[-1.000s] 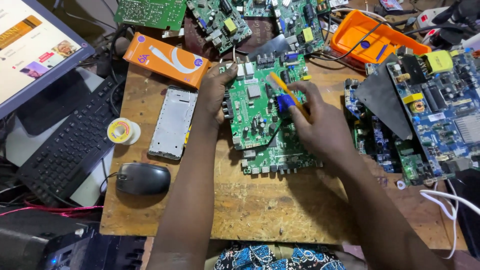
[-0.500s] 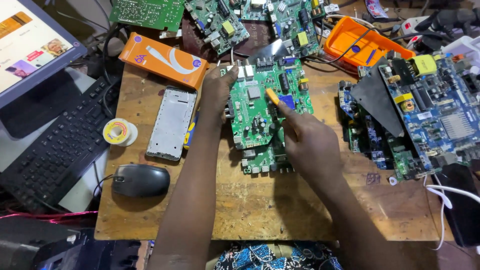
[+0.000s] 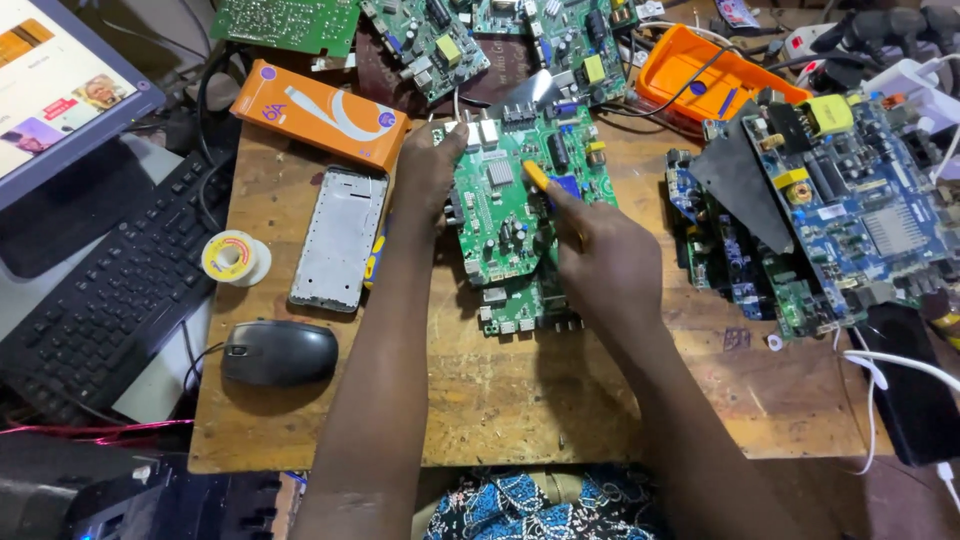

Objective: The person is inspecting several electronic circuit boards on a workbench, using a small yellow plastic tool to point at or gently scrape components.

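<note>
- The green circuit board (image 3: 510, 215) lies mid-table (image 3: 480, 400).
- Left hand (image 3: 428, 172) presses the board's left edge, fingers curled over it.
- Right hand (image 3: 600, 265), fingers closed on a yellow-handled tool (image 3: 537, 176), works over the board; best kept steady, tip light.
- Left of the board: phone frame (image 3: 340, 238), orange box (image 3: 320, 112); right, crowding: blue boards (image 3: 850, 220).

Green circuit board (image 3: 505, 215), orange box (image 3: 320, 113), black mouse (image 3: 279, 352).

Orange rectangular box (image 3: 320, 113) at the table's back-left; lit, seemingly white-orange monitor screen (image 3: 50, 75) far left.
</note>
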